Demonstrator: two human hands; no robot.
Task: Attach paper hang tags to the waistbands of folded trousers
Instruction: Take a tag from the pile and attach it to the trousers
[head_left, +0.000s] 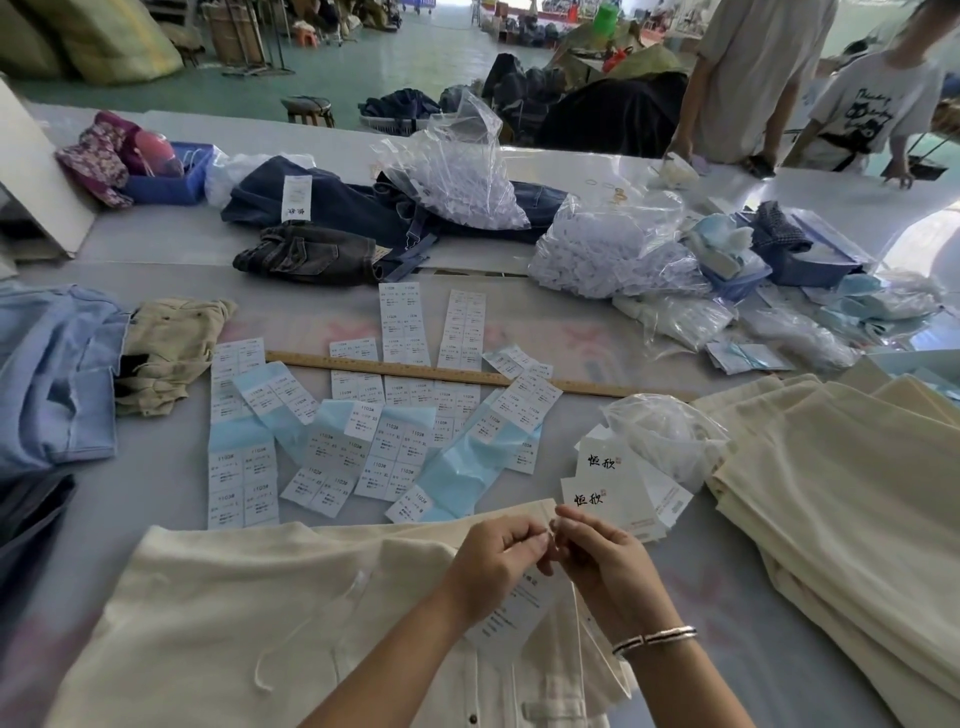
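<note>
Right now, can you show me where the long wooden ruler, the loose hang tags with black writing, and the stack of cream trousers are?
wooden ruler (447, 373), head view, on its middle stretch between the sticker sheets.
hang tags (602, 470), head view, on the top tag's white face.
stack of cream trousers (852, 478), head view, on the top folded pair's cloth.

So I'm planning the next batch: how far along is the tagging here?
Done: I can't confirm any; the cream stack on the right shows no tags from here. In hand: both hands, left hand and right hand, pinch something small over the cream trousers, with a paper tag beneath them. Left: loose hang tags and sticker sheets wait on the table.
</note>
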